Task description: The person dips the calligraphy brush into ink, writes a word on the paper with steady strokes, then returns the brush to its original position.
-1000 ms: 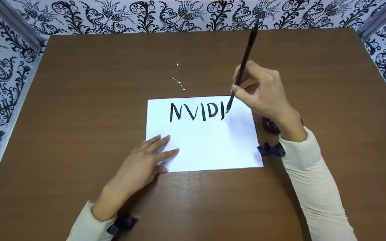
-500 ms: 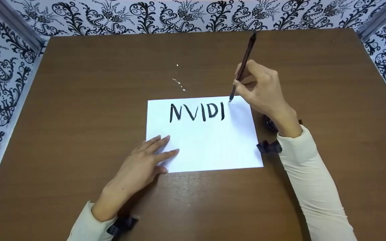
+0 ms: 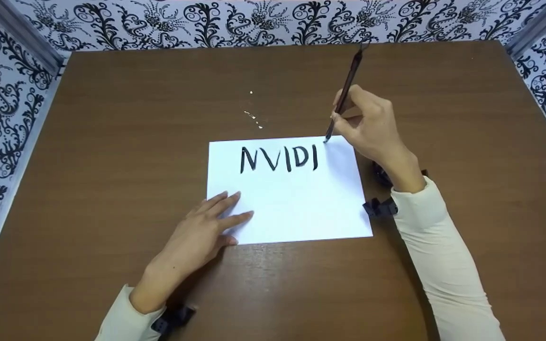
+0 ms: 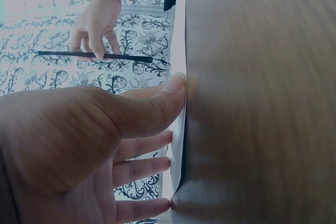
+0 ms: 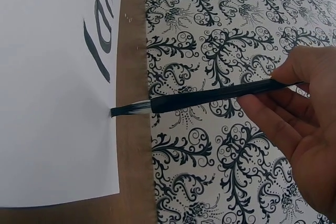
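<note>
A white sheet of paper (image 3: 296, 199) lies on the brown table and bears the black painted letters "NVIDI" (image 3: 280, 158) along its top. My right hand (image 3: 372, 123) pinches a dark paintbrush (image 3: 349, 85) between thumb and fingers, with the handle leaning up and away. In the right wrist view the bristles (image 5: 128, 109) are black at the tip and pale near the handle; the tip is right at the paper, just right of the last stroke. My left hand (image 3: 199, 234) rests with spread, straight fingers on the sheet's lower left corner, its thumb at the lower edge.
A dark round object (image 3: 381, 174), partly hidden behind my right wrist, stands right of the paper. Small white specks (image 3: 253, 117) dot the table (image 3: 135, 118) beyond the sheet. Patterned black-and-white wallpaper (image 3: 263, 21) borders the table's back and sides.
The brush tip has lifted from beside the lower part of the last stroke and shifted up toward the paper's top edge, barely moving in the last half second. The left hand stays put.
</note>
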Demonstrator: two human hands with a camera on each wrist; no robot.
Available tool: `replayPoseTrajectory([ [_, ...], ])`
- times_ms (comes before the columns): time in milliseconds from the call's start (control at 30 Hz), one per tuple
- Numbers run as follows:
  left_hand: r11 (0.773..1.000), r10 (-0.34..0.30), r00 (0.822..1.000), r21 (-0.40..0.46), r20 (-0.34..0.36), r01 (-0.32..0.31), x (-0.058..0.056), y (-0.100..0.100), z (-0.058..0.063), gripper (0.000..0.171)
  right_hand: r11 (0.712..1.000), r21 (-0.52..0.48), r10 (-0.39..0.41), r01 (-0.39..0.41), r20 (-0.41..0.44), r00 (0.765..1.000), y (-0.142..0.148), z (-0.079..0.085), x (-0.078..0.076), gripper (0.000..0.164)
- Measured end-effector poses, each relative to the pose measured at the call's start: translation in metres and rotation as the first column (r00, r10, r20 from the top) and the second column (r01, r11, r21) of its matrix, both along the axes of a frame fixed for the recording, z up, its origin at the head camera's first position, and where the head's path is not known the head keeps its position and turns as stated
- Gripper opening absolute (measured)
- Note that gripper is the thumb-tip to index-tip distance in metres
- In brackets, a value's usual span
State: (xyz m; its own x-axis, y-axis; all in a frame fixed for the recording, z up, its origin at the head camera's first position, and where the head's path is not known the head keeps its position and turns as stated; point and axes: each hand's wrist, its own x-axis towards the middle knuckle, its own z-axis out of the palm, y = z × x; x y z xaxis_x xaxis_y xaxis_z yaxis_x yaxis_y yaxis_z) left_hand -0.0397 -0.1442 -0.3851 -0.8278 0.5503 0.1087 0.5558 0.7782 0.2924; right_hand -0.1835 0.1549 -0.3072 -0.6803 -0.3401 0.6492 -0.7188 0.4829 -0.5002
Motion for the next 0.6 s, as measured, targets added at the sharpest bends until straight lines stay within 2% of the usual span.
replayPoseTrajectory([
  [267,1.000,-0.010,1.000,0.002,-0.014,0.010,-0.001,0.000,-0.001,0.046,0.998,0.041,0.039,-0.039,0.002,0.999,0.010,-0.020,-0.017,0.016],
  [400,1.000,-0.008,1.000,0.011,-0.015,0.009,-0.001,0.000,-0.002,0.046,0.996,0.062,0.072,-0.072,-0.010,0.997,0.012,-0.022,-0.019,0.015],
  [600,1.000,-0.004,1.000,0.016,-0.012,0.004,0.000,0.000,-0.002,0.047,0.993,0.091,0.076,-0.076,0.004,0.997,0.011,-0.021,-0.017,0.014],
])
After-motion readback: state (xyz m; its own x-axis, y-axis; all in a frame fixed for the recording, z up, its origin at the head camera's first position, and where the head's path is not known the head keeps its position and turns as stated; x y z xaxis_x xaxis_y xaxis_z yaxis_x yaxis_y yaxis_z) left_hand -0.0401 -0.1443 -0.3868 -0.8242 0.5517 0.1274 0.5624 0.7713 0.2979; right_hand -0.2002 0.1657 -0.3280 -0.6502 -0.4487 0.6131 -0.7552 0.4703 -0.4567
